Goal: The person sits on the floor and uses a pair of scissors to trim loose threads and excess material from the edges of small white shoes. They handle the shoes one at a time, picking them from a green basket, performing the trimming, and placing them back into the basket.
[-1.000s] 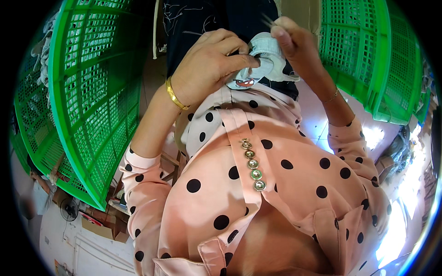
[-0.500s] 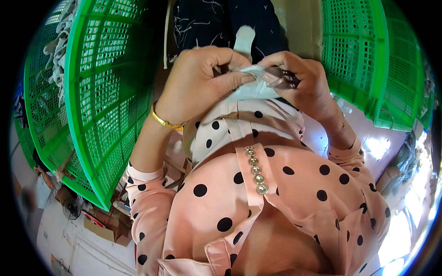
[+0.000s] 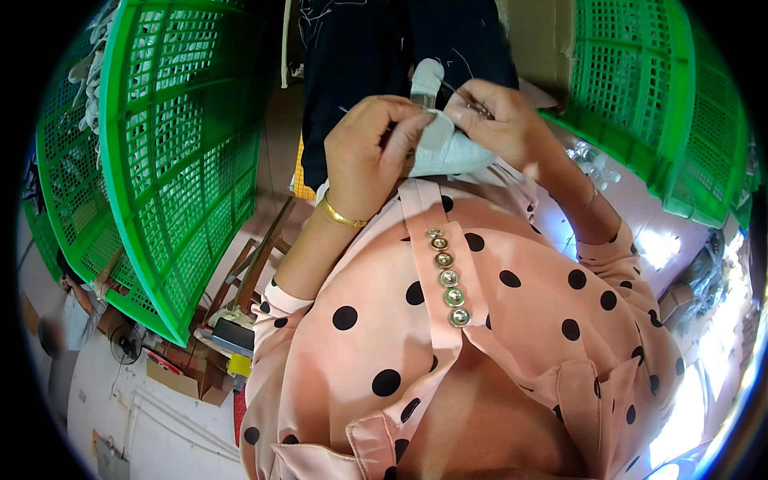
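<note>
A white piece of material with a rounded strap and a round flap lies over my lap; it resembles a small shoe upper. My left hand is closed, its thumb and fingers pinching the white piece near the flap. Beside it, my right hand is closed round a small dark pointed tool, which looks like thread snips. The tool's tip points toward the strap, and its handle is mostly hidden in my fingers.
Green plastic baskets stand on my left, with pale pieces heaped behind. More green baskets rise on my right, near clear plastic bottles. A cardboard box lies ahead. Another person and a fan show far left.
My hands have drawn apart slightly, and the left has shifted lower. The white piece has turned, so its round flap now shows. The dark tool has swung to point toward the strap.
</note>
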A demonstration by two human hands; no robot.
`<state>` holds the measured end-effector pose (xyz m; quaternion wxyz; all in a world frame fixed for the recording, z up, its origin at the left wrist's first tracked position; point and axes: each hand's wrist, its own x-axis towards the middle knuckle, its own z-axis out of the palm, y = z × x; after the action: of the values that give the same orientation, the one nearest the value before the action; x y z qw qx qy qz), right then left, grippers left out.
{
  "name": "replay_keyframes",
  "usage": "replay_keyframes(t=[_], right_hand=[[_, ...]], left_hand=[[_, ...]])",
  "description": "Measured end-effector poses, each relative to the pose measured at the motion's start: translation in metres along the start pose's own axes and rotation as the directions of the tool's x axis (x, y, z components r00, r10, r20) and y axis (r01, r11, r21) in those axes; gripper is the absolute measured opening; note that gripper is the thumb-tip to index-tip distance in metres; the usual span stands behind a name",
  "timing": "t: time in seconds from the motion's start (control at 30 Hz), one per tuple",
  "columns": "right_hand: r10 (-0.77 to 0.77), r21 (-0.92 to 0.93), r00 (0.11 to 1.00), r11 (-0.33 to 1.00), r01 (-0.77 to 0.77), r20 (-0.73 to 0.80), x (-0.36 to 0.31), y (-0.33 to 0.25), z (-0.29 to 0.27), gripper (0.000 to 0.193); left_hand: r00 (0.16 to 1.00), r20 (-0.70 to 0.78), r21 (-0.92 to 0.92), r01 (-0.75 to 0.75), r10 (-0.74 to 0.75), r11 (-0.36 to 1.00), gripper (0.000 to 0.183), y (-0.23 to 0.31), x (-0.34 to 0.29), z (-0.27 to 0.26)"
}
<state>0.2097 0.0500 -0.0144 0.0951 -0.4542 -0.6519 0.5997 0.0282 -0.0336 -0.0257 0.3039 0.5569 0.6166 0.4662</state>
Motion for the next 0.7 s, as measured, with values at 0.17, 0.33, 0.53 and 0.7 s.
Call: replay_keyframes(t=[0.17, 0.33, 0.53, 0.7], right_hand=[[-0.419, -0.507, 0.907, 0.790, 0.345, -0.036, -0.014, -0.011, -0.012, 0.039], [-0.519, -0.764, 0.854, 0.540, 0.353, 0.028, -0.011, -0.008, -0.006, 0.049], [-0.599, -0.833, 0.799, 0.411, 0.369, 0.058, -0.001, -0.004, 0.001, 0.047], [-0.607, -0.855, 0.793, 0.377, 0.356, 0.062, 0.002, -0.003, 0.003, 0.046]], left_hand=[[0.970, -0.023, -0.328, 0.220, -0.241, 0.919, 0.009, -0.019, -0.013, 0.009], [0.952, -0.024, -0.430, 0.266, -0.305, 0.863, 0.010, -0.018, -0.013, 0.010], [0.960, 0.018, -0.472, 0.255, -0.279, 0.844, 0.008, -0.020, -0.013, 0.008], [0.975, -0.002, -0.395, 0.204, -0.223, 0.896, 0.007, -0.028, -0.013, 0.008]])
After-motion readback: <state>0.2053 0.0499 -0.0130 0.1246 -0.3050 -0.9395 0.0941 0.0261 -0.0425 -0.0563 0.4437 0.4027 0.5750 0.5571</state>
